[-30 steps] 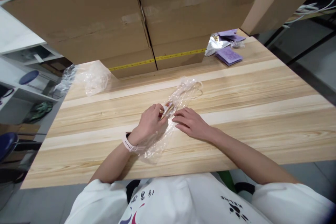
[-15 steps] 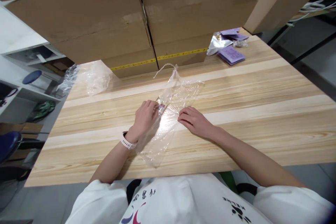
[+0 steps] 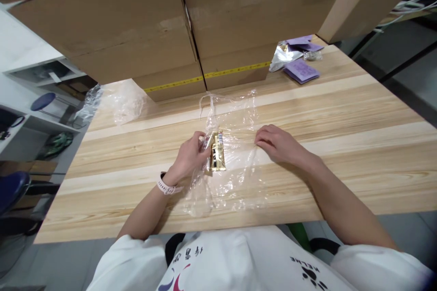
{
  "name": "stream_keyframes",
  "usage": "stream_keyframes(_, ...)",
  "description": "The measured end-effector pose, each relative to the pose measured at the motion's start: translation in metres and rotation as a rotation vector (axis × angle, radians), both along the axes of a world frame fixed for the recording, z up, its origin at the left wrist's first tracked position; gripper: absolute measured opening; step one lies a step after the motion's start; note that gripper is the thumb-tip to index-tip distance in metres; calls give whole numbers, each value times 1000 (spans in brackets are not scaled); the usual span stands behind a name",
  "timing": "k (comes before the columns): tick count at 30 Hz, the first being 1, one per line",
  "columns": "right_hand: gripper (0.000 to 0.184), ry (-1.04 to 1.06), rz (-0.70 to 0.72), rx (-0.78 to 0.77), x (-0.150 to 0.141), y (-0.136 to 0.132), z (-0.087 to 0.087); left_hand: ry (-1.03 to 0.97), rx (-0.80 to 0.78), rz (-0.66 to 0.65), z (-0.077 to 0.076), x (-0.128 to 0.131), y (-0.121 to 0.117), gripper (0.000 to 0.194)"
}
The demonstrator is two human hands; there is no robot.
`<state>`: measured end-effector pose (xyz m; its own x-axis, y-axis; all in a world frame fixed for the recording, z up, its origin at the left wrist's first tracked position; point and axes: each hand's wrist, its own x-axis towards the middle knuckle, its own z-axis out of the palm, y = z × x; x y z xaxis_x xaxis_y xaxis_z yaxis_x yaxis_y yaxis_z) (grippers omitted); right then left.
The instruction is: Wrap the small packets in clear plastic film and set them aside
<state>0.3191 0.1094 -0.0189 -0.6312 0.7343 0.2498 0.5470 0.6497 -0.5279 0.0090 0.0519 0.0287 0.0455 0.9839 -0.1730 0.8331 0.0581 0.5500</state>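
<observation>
A sheet of clear plastic film (image 3: 239, 182) lies spread and wrinkled on the wooden table, stretched between my hands. My left hand (image 3: 191, 154), with a white band on its wrist, is closed on the film's left side, its fingertips against a small gold packet (image 3: 219, 151). The packet lies lengthwise toward me on the table, and whether the film passes over or under it is hard to tell. My right hand (image 3: 273, 142) pinches the film's right edge with thumb and fingers.
Cardboard boxes (image 3: 136, 22) wall off the table's back, with a yellow measuring tape (image 3: 235, 69) along their foot. Purple packets (image 3: 302, 71) and a silver pouch (image 3: 285, 57) lie at the back right. More crumpled clear plastic (image 3: 126, 102) sits at the back left.
My right hand has moved right, drawing the film out wider. The gold packet, mostly covered before, now shows beside my left fingers, turned more upright in view.
</observation>
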Motion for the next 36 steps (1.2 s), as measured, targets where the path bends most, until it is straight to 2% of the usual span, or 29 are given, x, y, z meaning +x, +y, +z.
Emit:
stream_keyframes(5, 23, -80, -76, 62, 17, 8, -1, -42, -51, 7, 0, -2, -1, 39)
stream_keyframes(9, 20, 59, -199, 192, -2, -6, 8, -127, -49, -19, -3, -6, 0, 36)
stream_keyframes(11, 25, 122, -129, 144, -22, -22, 13, -180, -67, -22, -5, -7, -1, 36)
stream_keyframes(13, 34, 117, 36, 63, -43, -39, 13, -267, -101, -3, -7, -6, -1, 37)
stream_keyframes(16, 48, 17, 247, 28, -65, -57, 3, -508, -169, 66, -8, -5, -1, 44)
stream_keyframes(18, 52, -43, 293, 46, -71, -62, -7, -658, -201, 138, -6, -6, 0, 52)
stream_keyframes(21, 46, -79, 294, 87, -72, -63, -18, -747, -172, 247, 5, -13, 4, 58)
stream_keyframes(27, 38, -180, 324, 65, -71, -62, -12, -675, 69, 325, 35, -50, 8, 48)
stream_keyframes(31, 38, -245, 351, 0, -71, -61, -4, -525, 246, 470, 46, -80, 6, 38)
stream_keyframes(36, 41, -251, 364, -27, -70, -60, -4, -325, 250, 540, 53, -106, 3, 34)
